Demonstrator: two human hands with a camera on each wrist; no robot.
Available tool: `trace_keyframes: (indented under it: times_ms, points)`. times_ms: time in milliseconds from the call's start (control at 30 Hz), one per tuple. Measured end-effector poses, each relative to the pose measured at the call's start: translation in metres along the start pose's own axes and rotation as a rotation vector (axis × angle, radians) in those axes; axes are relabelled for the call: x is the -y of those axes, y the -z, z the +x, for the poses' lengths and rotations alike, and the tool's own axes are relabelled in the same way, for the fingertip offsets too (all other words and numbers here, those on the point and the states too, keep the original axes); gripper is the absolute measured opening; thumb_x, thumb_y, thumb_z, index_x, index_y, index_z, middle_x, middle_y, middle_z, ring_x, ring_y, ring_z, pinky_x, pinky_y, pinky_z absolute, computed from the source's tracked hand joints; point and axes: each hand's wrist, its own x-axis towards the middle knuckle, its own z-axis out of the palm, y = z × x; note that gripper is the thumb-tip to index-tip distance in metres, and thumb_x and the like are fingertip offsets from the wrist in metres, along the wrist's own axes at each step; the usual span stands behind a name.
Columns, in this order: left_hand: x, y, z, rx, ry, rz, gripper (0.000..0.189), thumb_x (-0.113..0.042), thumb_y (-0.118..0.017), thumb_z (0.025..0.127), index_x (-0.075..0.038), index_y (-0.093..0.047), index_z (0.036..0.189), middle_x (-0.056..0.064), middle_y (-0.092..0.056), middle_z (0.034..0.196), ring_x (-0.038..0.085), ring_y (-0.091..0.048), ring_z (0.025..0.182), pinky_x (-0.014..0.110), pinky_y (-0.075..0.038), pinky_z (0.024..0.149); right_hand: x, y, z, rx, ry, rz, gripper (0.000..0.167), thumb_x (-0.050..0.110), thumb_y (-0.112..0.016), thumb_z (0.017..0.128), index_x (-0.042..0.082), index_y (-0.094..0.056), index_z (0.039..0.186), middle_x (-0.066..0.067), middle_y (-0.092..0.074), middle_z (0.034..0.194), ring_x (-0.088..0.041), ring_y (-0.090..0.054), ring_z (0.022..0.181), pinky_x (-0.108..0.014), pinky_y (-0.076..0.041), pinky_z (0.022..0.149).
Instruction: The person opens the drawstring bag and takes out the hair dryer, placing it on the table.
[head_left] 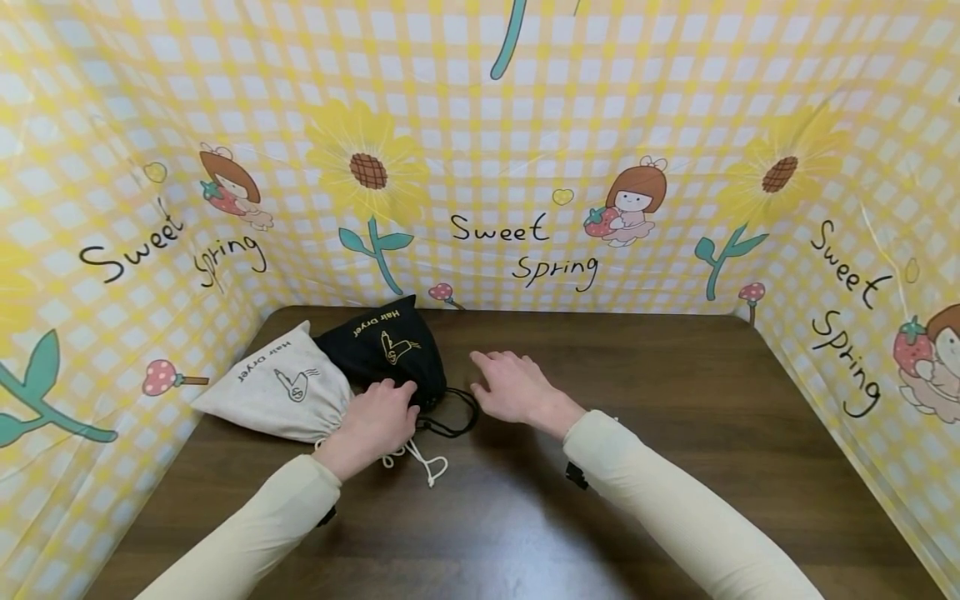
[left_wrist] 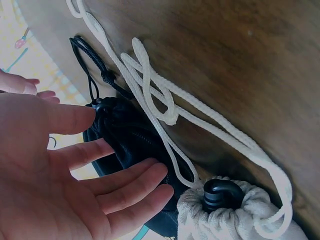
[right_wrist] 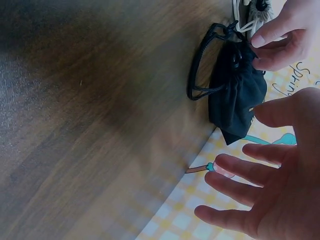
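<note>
On the brown wooden table [head_left: 675, 375], beside the off-white cloth drawstring bag [head_left: 279, 385], handle the black cloth drawstring bag [head_left: 388, 340] gently with empty, loosely spread left hand [head_left: 375, 427] and right hand [head_left: 517, 387], minding the black cord [right_wrist: 192, 80].

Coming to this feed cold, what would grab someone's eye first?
Probably the yellow checked cloth with sunflowers, rising behind and beside the brown table. Next, the black bag and pale bag, both marked "Hair Dryer", at the table's left. The left hand is near their drawstring ends, the right hand farther right.
</note>
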Motion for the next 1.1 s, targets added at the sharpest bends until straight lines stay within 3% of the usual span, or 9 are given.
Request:
trace_keyframes:
  times_ms: [433,700,1100]
  points:
    - [-0.003,-0.001,0.003,-0.021,-0.040,-0.032,0.022,-0.012,-0.070,0.098,0.000,-0.068,0.117,0.023,-0.064,0.098,0.043,-0.066,0.093,0.054,-0.057,0.079,0.002,-0.003,-0.001,0.007,0.027,-0.023,0.059,0.032,-0.061,0.107,0.009,-0.046,0.158,-0.014,-0.061,0.146,-0.033,-0.060,0.131,-0.055,-0.049,0.104]
    - [-0.004,-0.002,0.007,-0.023,-0.056,0.005,0.019,-0.010,-0.071,0.097,-0.001,-0.068,0.113,0.023,-0.064,0.094,0.043,-0.066,0.089,0.054,-0.057,0.077,0.003,-0.002,-0.002,0.006,0.037,-0.003,0.058,0.028,-0.065,0.105,0.006,-0.048,0.156,-0.015,-0.063,0.143,-0.033,-0.063,0.126,-0.049,-0.055,0.097]
    - [-0.011,-0.005,0.012,0.015,-0.058,-0.005,0.018,-0.008,-0.071,0.097,-0.003,-0.068,0.114,0.024,-0.064,0.096,0.043,-0.067,0.090,0.054,-0.058,0.074,0.001,-0.008,-0.001,-0.002,0.059,0.002,0.047,0.022,-0.070,0.101,0.004,-0.060,0.143,-0.013,-0.070,0.129,-0.032,-0.067,0.115,-0.048,-0.057,0.091]
